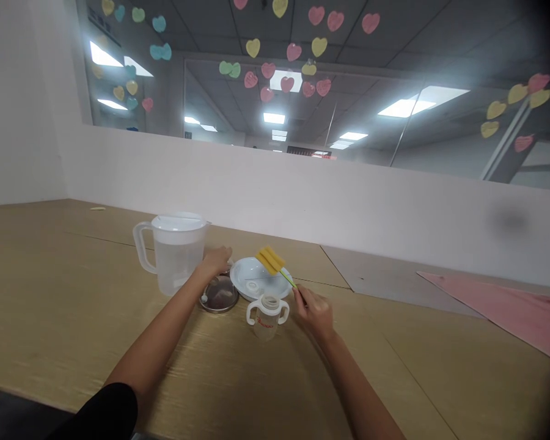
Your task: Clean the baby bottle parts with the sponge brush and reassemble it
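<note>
r grip [316, 311] round sponge brush [270, 261] near bowl [238, 276] w/ white pc [253, 286]; l grip [216, 261] unclear

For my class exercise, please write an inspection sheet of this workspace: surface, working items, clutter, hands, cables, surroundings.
Surface: wood-toned table with visible seams.
Working items: yellow sponge brush; two-handled bottle, upright and open-topped; white bowl holding a small white piece; dark round dish; translucent pitcher.
Clutter: pink cloth at right; small pale piece at far left.
Hands: right hand grips the brush's green handle; left hand is near the dish, its grasp unclear.
Cables: nothing seen.
Surroundings: white wall, window with heart-shaped notes.
</note>
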`<control>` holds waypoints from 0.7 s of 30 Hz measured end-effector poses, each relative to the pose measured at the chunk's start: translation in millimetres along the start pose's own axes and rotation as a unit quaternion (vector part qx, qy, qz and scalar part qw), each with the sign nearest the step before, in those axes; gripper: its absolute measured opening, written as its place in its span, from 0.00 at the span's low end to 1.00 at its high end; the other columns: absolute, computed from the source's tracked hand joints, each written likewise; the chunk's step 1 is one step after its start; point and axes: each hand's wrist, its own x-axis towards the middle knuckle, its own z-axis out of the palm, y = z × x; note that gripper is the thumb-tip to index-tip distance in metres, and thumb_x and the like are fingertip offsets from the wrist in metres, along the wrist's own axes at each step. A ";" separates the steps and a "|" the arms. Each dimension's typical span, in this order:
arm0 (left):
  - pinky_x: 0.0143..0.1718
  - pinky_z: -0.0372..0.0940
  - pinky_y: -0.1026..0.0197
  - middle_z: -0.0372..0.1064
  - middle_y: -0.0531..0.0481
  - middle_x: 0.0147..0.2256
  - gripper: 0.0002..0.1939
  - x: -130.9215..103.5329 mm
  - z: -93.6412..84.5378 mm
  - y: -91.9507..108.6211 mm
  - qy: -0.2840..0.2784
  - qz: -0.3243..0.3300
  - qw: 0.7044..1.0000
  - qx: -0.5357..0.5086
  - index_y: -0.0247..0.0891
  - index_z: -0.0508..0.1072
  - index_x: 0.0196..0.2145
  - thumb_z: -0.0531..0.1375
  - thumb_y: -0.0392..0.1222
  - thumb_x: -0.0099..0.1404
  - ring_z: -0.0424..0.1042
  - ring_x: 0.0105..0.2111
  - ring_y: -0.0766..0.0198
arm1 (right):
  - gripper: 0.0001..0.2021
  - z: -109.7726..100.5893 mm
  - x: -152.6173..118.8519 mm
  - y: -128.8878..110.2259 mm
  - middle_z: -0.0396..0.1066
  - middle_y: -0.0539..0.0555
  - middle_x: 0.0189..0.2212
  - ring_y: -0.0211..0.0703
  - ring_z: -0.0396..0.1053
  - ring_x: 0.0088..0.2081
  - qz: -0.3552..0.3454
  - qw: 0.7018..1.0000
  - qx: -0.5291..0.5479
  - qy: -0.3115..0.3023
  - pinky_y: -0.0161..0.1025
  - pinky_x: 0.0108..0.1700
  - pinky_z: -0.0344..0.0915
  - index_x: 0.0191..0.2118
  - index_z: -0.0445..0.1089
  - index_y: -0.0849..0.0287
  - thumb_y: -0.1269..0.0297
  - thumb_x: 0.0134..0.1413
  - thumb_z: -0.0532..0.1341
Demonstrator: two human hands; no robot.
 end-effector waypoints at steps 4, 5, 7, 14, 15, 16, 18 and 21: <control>0.44 0.63 0.57 0.69 0.34 0.46 0.24 5.6 3.7 -5.2 -0.034 -0.020 0.999 0.026 0.31 0.69 0.46 0.62 0.31 0.49 0.68 0.47 0.50 | 0.14 1.7 -1.0 -0.4 0.74 0.53 0.22 0.31 0.68 0.22 0.001 1.000 0.002 0.010 0.30 0.27 0.56 0.35 0.74 0.63 0.65 0.62 0.52; 0.44 0.64 0.57 0.69 0.34 0.45 0.25 6.1 4.8 -4.4 -0.043 -0.023 0.998 0.031 0.31 0.70 0.45 0.63 0.31 0.47 0.69 0.46 0.49 | 0.13 2.3 -1.1 -0.5 0.74 0.53 0.22 0.31 0.68 0.22 -0.004 1.000 0.008 0.016 0.30 0.27 0.56 0.35 0.73 0.63 0.65 0.61 0.52; 0.42 0.65 0.58 0.71 0.35 0.44 0.26 5.9 8.8 -0.5 -0.063 -0.021 0.997 0.037 0.32 0.71 0.44 0.66 0.33 0.44 0.70 0.44 0.49 | 0.13 3.1 -1.3 -0.7 0.74 0.52 0.22 0.31 0.68 0.22 -0.017 0.999 0.021 0.024 0.30 0.27 0.56 0.34 0.73 0.63 0.66 0.61 0.52; 0.37 0.67 0.60 0.74 0.38 0.39 0.21 -1.0 13.7 13.9 -0.085 -0.004 0.995 0.043 0.35 0.75 0.38 0.68 0.36 0.42 0.73 0.40 0.51 | 0.13 3.4 -1.3 -1.2 0.74 0.52 0.21 0.31 0.67 0.21 -0.021 0.999 0.025 0.004 0.30 0.26 0.55 0.33 0.72 0.62 0.65 0.61 0.52; 0.39 0.67 0.58 0.73 0.36 0.40 0.22 -2.0 9.6 15.1 -0.076 -0.001 0.996 0.042 0.34 0.75 0.39 0.67 0.34 0.43 0.73 0.41 0.50 | 0.13 3.4 -1.3 -1.3 0.73 0.52 0.21 0.31 0.67 0.21 -0.019 1.000 0.023 0.003 0.30 0.26 0.55 0.33 0.72 0.62 0.65 0.61 0.52; 0.41 0.66 0.57 0.73 0.35 0.42 0.22 -3.0 4.9 16.7 -0.062 0.006 0.997 0.039 0.33 0.74 0.41 0.66 0.33 0.45 0.72 0.43 0.49 | 0.13 3.5 -1.3 -1.5 0.73 0.52 0.22 0.31 0.67 0.21 -0.016 1.000 0.022 0.002 0.30 0.25 0.55 0.33 0.73 0.62 0.65 0.61 0.52; 0.48 0.62 0.53 0.69 0.33 0.46 0.20 -4.2 -3.8 22.3 -0.028 0.030 0.999 0.021 0.32 0.72 0.45 0.60 0.31 0.52 0.68 0.49 0.48 | 0.14 3.8 -1.1 -1.9 0.73 0.52 0.21 0.30 0.66 0.21 -0.012 1.000 0.019 0.001 0.30 0.25 0.54 0.33 0.73 0.62 0.65 0.61 0.51; 0.53 0.56 0.53 0.66 0.35 0.50 0.19 -4.2 -5.0 38.6 -0.001 0.082 0.996 -0.032 0.33 0.70 0.48 0.54 0.31 0.58 0.64 0.53 0.51 | 0.14 4.4 -0.8 -1.6 0.73 0.52 0.20 0.30 0.66 0.20 0.000 1.000 0.016 0.004 0.30 0.25 0.54 0.33 0.73 0.62 0.64 0.61 0.51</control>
